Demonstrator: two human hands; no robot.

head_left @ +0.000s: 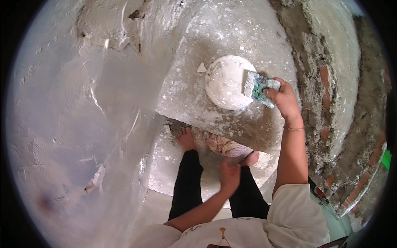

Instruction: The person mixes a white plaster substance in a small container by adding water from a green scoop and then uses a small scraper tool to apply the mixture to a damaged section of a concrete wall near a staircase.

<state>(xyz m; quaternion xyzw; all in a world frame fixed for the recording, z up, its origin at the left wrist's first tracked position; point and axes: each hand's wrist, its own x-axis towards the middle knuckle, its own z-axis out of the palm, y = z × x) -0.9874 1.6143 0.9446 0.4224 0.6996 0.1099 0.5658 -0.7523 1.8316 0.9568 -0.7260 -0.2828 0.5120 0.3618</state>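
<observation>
In my right hand is a wide, flat brush, its handle blotched green and crusted with dried white. Its pale end lies over the right rim of a round white tub or lid, whose surface is smeared white; I cannot tell how deep it is. Thumb and fingers grip the handle. My left hand is held low in front of my legs, near my right foot, with its fingers curled closed. Whatever that hand may hold is hidden.
My bare feet stand on a lower step, beside a crumpled patterned bundle. The tub rests on a splattered concrete slab. On the left rises a smooth grey plastered wall; on the right, rough masonry with exposed bricks.
</observation>
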